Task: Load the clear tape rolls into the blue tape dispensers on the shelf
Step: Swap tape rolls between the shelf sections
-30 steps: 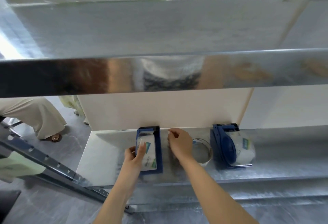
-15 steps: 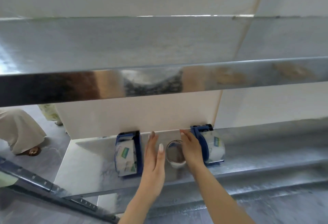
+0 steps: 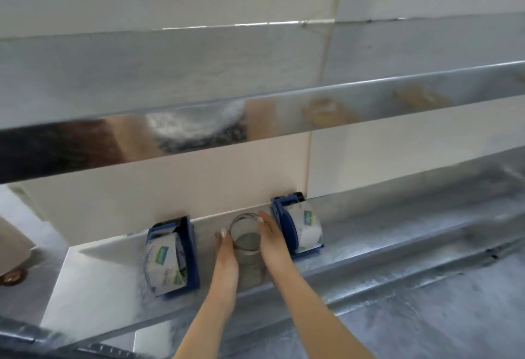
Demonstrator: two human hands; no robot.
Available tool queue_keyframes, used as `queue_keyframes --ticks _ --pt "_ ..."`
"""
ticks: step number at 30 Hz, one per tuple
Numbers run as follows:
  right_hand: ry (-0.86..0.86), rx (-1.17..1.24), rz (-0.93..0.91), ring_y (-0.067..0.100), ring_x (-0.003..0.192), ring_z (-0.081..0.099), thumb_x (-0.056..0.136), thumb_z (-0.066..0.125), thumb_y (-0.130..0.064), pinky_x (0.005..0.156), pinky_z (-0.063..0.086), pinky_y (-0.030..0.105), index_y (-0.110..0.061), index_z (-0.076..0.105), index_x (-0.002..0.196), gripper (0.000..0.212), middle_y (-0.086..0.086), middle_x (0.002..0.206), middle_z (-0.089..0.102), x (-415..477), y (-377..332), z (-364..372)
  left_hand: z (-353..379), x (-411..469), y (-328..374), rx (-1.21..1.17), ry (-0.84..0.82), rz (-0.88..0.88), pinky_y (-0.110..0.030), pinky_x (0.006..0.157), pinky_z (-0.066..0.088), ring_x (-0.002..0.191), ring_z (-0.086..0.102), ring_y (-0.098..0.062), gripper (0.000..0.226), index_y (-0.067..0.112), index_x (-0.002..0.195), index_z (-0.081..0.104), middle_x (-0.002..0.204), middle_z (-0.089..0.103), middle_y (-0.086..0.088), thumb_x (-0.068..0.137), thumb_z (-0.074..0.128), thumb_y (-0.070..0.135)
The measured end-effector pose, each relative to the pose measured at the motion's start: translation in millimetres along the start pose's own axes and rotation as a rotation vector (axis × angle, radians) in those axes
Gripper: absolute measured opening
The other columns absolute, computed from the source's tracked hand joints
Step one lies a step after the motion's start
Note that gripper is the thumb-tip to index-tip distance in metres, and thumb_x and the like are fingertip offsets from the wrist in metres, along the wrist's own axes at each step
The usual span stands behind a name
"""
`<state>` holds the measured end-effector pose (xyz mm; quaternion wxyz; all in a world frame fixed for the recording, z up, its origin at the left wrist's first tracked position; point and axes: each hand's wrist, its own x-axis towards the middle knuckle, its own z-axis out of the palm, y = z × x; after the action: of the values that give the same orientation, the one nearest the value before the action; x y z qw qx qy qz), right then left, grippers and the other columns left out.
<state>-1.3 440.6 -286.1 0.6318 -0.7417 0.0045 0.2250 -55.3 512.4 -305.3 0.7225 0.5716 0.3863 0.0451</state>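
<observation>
Two blue tape dispensers stand on the metal shelf (image 3: 99,282). The left dispenser (image 3: 173,256) holds a clear tape roll with a green label. The right dispenser (image 3: 295,230) also carries a labelled clear roll. Between them a loose clear tape roll (image 3: 245,232) stands on its edge. My left hand (image 3: 225,253) lies flat against the roll's left side, fingers straight. My right hand (image 3: 272,238) presses its right side, next to the right dispenser. The roll is held between both hands.
A shiny upper shelf edge (image 3: 255,123) overhangs the working shelf. A pale wall panel (image 3: 170,188) backs the shelf. At the far left, part of a person in beige clothing and a sandal (image 3: 11,276) stands on the grey floor.
My left hand left the left dispenser and moved right to the loose roll. My right hand settled on the roll's other side. The view shifted, so everything sits further right.
</observation>
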Motion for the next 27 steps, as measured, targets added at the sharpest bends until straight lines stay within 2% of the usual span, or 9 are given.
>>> queue_keyframes --ticks 2,4,7,11,14,16,18,21,27 --pt "-0.022 0.024 -0.04 0.008 0.129 0.04 0.102 0.033 -0.027 0.097 0.03 0.011 -0.019 0.04 0.141 0.04 -0.011 0.136 0.043 -5.8 -16.3 -1.7 0.7 -11.9 19.0 -0.083 -0.023 0.057 -0.028 0.107 0.031 0.118 0.052 -0.012 0.06 0.018 0.129 0.052 0.133 0.053 0.001 0.093 0.027 0.058" --pt "-0.036 0.053 -0.083 0.004 0.124 0.039 0.102 0.034 -0.025 0.087 0.028 0.005 -0.019 0.039 0.141 0.04 -0.012 0.128 0.042 -11.2 -33.6 -7.1 3.7 -25.2 37.9 -0.122 -0.043 0.138 -0.028 0.104 0.034 0.11 0.055 -0.009 0.045 0.021 0.126 0.053 0.127 0.055 0.0 0.097 0.029 0.047" --pt "0.003 0.097 -0.151 0.008 0.128 0.04 0.102 0.036 -0.019 0.091 0.028 0.007 -0.016 0.042 0.14 0.039 -0.004 0.136 0.047 -16.3 -52.3 -17.2 5.3 -36.6 55.8 -0.145 -0.042 0.246 -0.037 0.112 0.034 0.12 0.051 -0.016 0.047 0.02 0.144 0.036 0.138 0.047 -0.003 0.099 0.037 0.033" --pt "0.08 0.175 -0.199 0.018 0.126 0.049 0.1 0.037 -0.014 0.105 0.039 0.021 -0.017 0.049 0.133 0.035 0.003 0.136 0.052 -27.2 -72.2 -42.2 22.3 -49.9 75.2 -0.194 -0.138 0.307 -0.035 0.101 0.042 0.113 0.056 -0.025 0.049 0.017 0.142 0.037 0.129 0.05 -0.004 0.096 0.044 0.003" --pt "0.122 0.195 -0.234 0.009 0.106 0.056 0.1 0.037 -0.011 0.08 0.044 0.004 -0.015 0.051 0.131 0.034 -0.006 0.122 0.055 -38.7 -81.5 -78.8 48.3 -58.7 81.3 -0.145 -0.206 0.318 -0.035 0.092 0.049 0.108 0.061 -0.028 0.049 0.019 0.141 0.042 0.117 0.062 -0.014 0.094 0.049 0.005" --pt "0.137 0.222 -0.245 0.01 0.114 0.051 0.098 0.036 -0.008 0.077 0.042 0.002 -0.014 0.048 0.135 0.039 -0.006 0.123 0.052 -44.2 -83.8 -107.5 72.3 -67.3 83.6 -0.096 -0.26 0.313 -0.032 0.088 0.053 0.099 0.063 -0.025 0.048 0.019 0.14 0.043 0.112 0.066 -0.019 0.095 0.049 0.007" --pt "0.172 0.223 -0.257 0.01 0.118 0.047 0.097 0.036 -0.004 0.084 0.041 0.002 -0.014 0.045 0.137 0.043 -0.004 0.129 0.051 -49.6 -84.1 -138.1 101.2 -77.2 82.3 -0.07 -0.318 0.317 -0.032 0.089 0.053 0.091 0.063 -0.024 0.046 0.017 0.14 0.044 0.109 0.066 -0.022 0.095 0.048 0.005" --pt "0.24 0.215 -0.27 0.014 0.131 0.044 0.095 0.037 -0.001 0.109 0.035 0.026 -0.015 0.043 0.139 0.047 0.0 0.141 0.048 -57.1 -80.3 -184.3 145.8 -92.4 76.5 -0.038 -0.367 0.336 -0.024 0.082 0.056 0.085 0.064 -0.018 0.044 0.016 0.138 0.044 0.098 0.066 -0.013 0.096 0.046 0.005" --pt "0.314 0.222 -0.282 0.002 0.112 0.051 0.089 0.049 0.0 0.093 0.038 0.015 -0.02 0.044 0.138 0.053 -0.007 0.134 0.052 -72.8 -61.0 -301.2 254.6 -130.0 54.3 -0.048 -0.427 0.319 -0.027 0.078 0.058 0.083 0.064 -0.02 0.043 0.011 0.135 0.043 0.086 0.065 -0.01 0.094 0.049 0.002"
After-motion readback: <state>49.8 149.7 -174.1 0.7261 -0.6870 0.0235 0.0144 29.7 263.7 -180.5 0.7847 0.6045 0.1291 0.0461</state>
